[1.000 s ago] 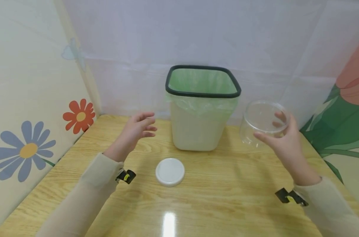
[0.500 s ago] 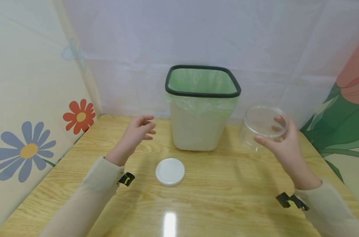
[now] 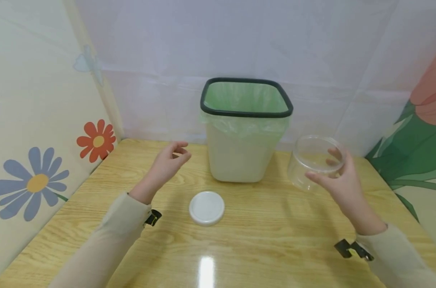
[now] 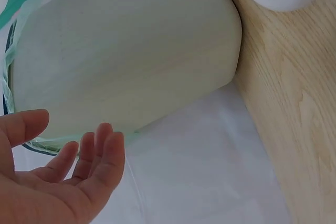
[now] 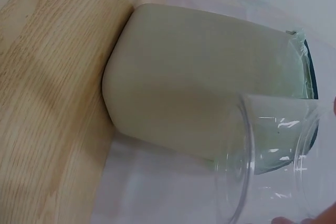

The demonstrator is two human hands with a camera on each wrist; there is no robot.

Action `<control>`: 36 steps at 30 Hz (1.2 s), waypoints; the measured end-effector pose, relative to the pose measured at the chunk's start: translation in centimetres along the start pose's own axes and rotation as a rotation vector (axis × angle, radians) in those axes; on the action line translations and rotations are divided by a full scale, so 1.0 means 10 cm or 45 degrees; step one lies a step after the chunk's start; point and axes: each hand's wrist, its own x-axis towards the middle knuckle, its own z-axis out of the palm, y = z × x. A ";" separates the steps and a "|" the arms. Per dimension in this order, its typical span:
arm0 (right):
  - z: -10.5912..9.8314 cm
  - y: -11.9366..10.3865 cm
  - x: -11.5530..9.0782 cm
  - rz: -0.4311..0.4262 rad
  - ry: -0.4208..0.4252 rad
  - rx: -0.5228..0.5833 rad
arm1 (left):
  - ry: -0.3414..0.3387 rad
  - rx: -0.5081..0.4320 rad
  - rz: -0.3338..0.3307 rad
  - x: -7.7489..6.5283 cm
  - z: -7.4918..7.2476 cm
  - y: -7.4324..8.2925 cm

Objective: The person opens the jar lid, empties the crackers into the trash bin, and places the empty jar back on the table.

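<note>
My right hand (image 3: 342, 186) grips a clear plastic jar (image 3: 304, 170), thumb on the near side and fingers round the right, at the upper rim. The jar hangs over the table, right of the bin; in the right wrist view the same jar (image 5: 275, 145) overlaps the bin. Left of the bin, my left hand (image 3: 165, 164) hovers with fingers loosely bent and holds nothing, as the left wrist view also shows. A round white lid (image 3: 206, 208) lies on the table between both hands, closer to the left one.
A pale waste bin (image 3: 239, 156) with a dark rim and a green liner bag (image 3: 247, 96) stands at the table's back edge. Behind the wood-grain table (image 3: 254, 240) hangs a white cloth (image 3: 160, 48). Flower-printed panels flank both sides.
My right hand has lowered the jar toward the table. The left hand has dipped slightly, its thumb drawing nearer the fingers. Lid and bin stay put.
</note>
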 end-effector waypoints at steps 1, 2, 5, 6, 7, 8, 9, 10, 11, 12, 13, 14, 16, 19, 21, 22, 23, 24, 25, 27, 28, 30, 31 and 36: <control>0.01 0.00 0.00 0.003 -0.001 -0.002 | 0.002 0.024 0.009 0.00 0.00 0.00; 0.01 0.01 0.00 0.008 -0.008 -0.007 | 0.004 0.049 0.018 0.00 0.00 -0.01; 0.05 0.03 -0.01 0.023 -0.038 -0.007 | -0.002 0.109 0.035 -0.02 -0.02 -0.03; 0.06 0.04 -0.01 0.025 -0.047 -0.001 | -0.006 0.123 0.039 -0.02 -0.02 -0.04; 0.08 0.05 -0.02 0.028 -0.054 0.006 | -0.010 0.136 0.043 -0.02 -0.02 -0.06; 0.10 0.06 -0.02 0.031 -0.062 0.016 | -0.018 0.145 0.043 -0.02 -0.02 -0.06; 0.11 0.07 -0.03 0.032 -0.070 0.028 | -0.027 0.152 0.041 -0.02 -0.02 -0.08; 0.13 0.08 -0.03 0.032 -0.076 0.045 | -0.033 0.157 0.046 -0.02 -0.02 -0.08; 0.14 0.09 -0.04 0.034 -0.077 0.056 | -0.039 0.162 0.049 -0.02 -0.01 -0.09; 0.15 0.10 -0.04 0.034 -0.078 0.064 | -0.047 0.166 0.047 -0.02 -0.01 -0.10; 0.16 0.11 -0.05 0.035 -0.079 0.074 | -0.052 0.175 0.048 -0.01 -0.01 -0.11; 0.17 0.12 -0.05 0.034 -0.083 0.083 | -0.058 0.185 0.048 -0.01 0.00 -0.11; 0.18 0.14 -0.06 0.027 -0.089 0.099 | -0.066 0.213 0.053 -0.01 0.00 -0.12; 0.20 0.17 -0.08 0.025 -0.100 0.097 | -0.077 0.254 0.058 -0.01 0.01 -0.13; 0.21 0.19 -0.08 0.026 -0.112 0.088 | -0.086 0.274 0.069 -0.01 0.01 -0.15; 0.22 0.20 -0.08 0.028 -0.115 0.083 | -0.090 0.282 0.075 -0.02 0.01 -0.15; 0.23 0.22 -0.08 0.028 -0.118 0.078 | -0.095 0.287 0.078 -0.02 0.01 -0.16; 0.23 0.23 -0.08 0.026 -0.120 0.082 | -0.100 0.293 0.082 -0.03 0.01 -0.17; 0.24 0.25 -0.09 0.027 -0.124 0.091 | -0.105 0.300 0.088 -0.04 0.01 -0.18; 0.26 0.27 -0.09 0.032 -0.136 0.093 | -0.109 0.310 0.092 -0.05 0.01 -0.19; 0.27 0.28 -0.09 0.036 -0.143 0.101 | -0.111 0.317 0.093 -0.05 0.01 -0.20; 0.29 0.30 -0.10 0.051 -0.161 0.113 | -0.108 0.326 0.092 -0.06 0.02 -0.21; 0.30 0.31 -0.10 0.060 -0.173 0.113 | -0.106 0.329 0.093 -0.06 0.02 -0.22; 0.34 0.34 -0.13 0.081 -0.203 0.124 | -0.099 0.347 0.109 -0.07 0.04 -0.25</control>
